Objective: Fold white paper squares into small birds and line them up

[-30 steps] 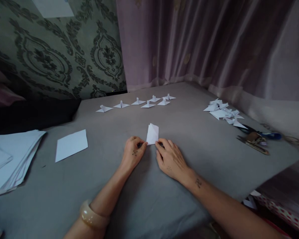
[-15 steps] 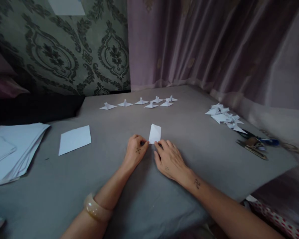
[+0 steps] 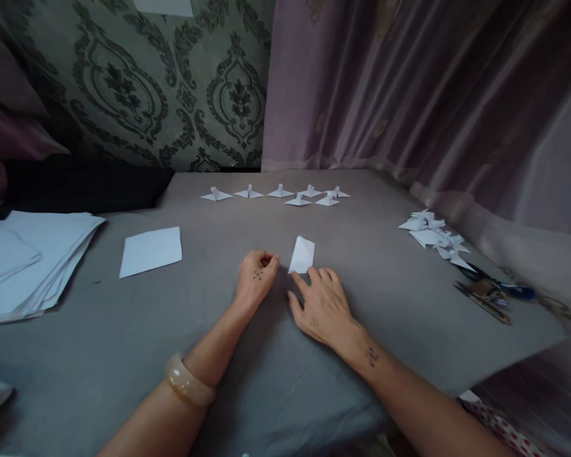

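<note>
Left hand (image 3: pixel 257 276) has drawn off the folded paper (image 3: pixel 303 255) since the last frame; I read its fingers as curled closed, near it, not touching. Right hand (image 3: pixel 321 301) splayed, fingertips at the near edge of that smooth white oblong, mid-table. Beyond: sharp-pointed paper shapes (image 3: pixel 298 201), two rows. Matte grey cloth (image 3: pixel 385 273), faintly creased. Scroll-patterned green wall (image 3: pixel 185 98), pleated mauve curtain (image 3: pixel 333 95).

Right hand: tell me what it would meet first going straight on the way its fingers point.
The right hand would first meet the small folded white paper, whose near edge lies right in front of it; any gap is hard to judge.
</note>
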Motion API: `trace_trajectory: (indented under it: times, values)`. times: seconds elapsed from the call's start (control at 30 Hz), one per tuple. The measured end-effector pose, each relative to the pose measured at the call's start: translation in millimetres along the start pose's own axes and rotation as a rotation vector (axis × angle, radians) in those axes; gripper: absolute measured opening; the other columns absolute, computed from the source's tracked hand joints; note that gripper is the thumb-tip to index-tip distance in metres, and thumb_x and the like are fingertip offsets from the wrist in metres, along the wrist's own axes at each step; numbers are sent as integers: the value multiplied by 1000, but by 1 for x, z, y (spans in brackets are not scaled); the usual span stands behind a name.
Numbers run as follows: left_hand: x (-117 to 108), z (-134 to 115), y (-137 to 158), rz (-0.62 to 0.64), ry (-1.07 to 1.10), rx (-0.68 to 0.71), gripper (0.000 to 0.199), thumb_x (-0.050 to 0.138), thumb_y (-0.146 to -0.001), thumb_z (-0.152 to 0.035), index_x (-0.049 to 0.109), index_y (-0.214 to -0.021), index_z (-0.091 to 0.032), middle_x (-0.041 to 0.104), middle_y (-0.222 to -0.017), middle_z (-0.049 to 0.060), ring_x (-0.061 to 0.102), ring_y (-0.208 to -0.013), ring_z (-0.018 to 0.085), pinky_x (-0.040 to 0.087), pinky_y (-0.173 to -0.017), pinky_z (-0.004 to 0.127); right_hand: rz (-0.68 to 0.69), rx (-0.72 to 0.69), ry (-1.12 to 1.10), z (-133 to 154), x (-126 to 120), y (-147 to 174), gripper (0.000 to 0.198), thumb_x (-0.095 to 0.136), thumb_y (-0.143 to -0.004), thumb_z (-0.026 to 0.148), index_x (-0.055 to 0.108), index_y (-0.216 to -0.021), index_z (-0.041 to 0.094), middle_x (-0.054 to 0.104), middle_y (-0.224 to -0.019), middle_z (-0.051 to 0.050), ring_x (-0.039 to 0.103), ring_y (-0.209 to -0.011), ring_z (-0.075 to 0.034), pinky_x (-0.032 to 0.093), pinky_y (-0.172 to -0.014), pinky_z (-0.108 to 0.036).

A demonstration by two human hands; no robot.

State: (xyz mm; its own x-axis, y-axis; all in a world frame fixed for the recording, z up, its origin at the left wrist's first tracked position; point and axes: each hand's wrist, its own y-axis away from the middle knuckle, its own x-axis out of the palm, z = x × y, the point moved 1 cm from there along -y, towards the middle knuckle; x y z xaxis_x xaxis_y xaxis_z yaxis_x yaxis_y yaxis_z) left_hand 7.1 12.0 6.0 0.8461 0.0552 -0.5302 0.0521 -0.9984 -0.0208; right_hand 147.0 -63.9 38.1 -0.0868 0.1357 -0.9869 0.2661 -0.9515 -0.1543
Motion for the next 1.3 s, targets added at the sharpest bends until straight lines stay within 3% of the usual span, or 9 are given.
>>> trace_trajectory:
  times: [0.23, 0.5, 0.73, 0.9, 1.0, 1.13, 1.2, 1.3]
  values:
    - [2, 1, -1, -13, 8, 1, 25, 54, -79, -34, 68, -74, -13, 62, -67, 3, 55, -64, 15, 40, -60, 26, 28, -34, 98, 4, -3, -4, 47, 47, -88, 44, 59, -122, 14, 61, -98, -14, 54, -97, -28, 15, -108, -50]
    - [0, 1, -1, 7, 3, -3, 27, 53, -79, -35, 68, -74, -13, 60, -63, 2, 53, -61, 14, 37, -58, 25, 6, -8, 98, 12, -1, -3, 51, 47, -87, 46, 58, -122, 10, 62, -99, -15, 53, -98, -29, 12, -109, -52]
    - [-5, 3, 4, 34, 34, 17, 28, 53, -78, -38, 67, -72, -14, 59, -60, 1, 53, -58, 14, 37, -54, 23, -64, 59, -32, 4, 5, 7, 42, 47, -87, 36, 60, -114, 7, 61, -102, -15, 51, -100, -27, 22, -108, -48]
    - [-4, 4, 4, 39, 21, 36, 27, 53, -78, -37, 67, -71, -14, 61, -62, 1, 55, -61, 14, 39, -56, 24, -7, 123, -82, -13, 1, -3, 30, 40, -91, 31, 63, -97, 12, 60, -97, -13, 55, -95, -25, 40, -88, -38]
    - [-3, 5, 3, 33, 16, 54, 27, 53, -78, -36, 67, -70, -14, 60, -61, 1, 55, -60, 14, 38, -55, 24, 6, 281, -135, -21, 0, -20, 39, 39, -92, 44, 59, -102, 12, 60, -98, -14, 59, -88, -26, 43, -77, -37]
    - [-2, 6, 2, 27, 9, 85, 28, 51, -79, -36, 67, -70, -14, 60, -60, 0, 56, -59, 14, 39, -55, 23, -139, 385, -169, -19, 6, -41, 72, 53, -80, 56, 40, -132, 7, 56, -113, -21, 56, -102, -32, 43, -82, -40]
    - [-2, 7, 2, 25, -2, 103, 28, 51, -79, -36, 67, -70, -14, 60, -59, 1, 56, -59, 14, 39, -55, 23, -176, 406, -222, -18, 12, -46, 73, 58, -78, 48, 37, -135, 6, 56, -115, -23, 56, -104, -34, 43, -85, -42]
    - [-3, 7, 2, 23, -26, 140, 28, 51, -80, -36, 67, -72, -14, 60, -60, 1, 56, -59, 15, 40, -56, 24, -236, 450, -414, -24, 17, -47, 57, 58, -74, 25, 47, -127, 8, 59, -114, -22, 56, -104, -32, 41, -88, -41]
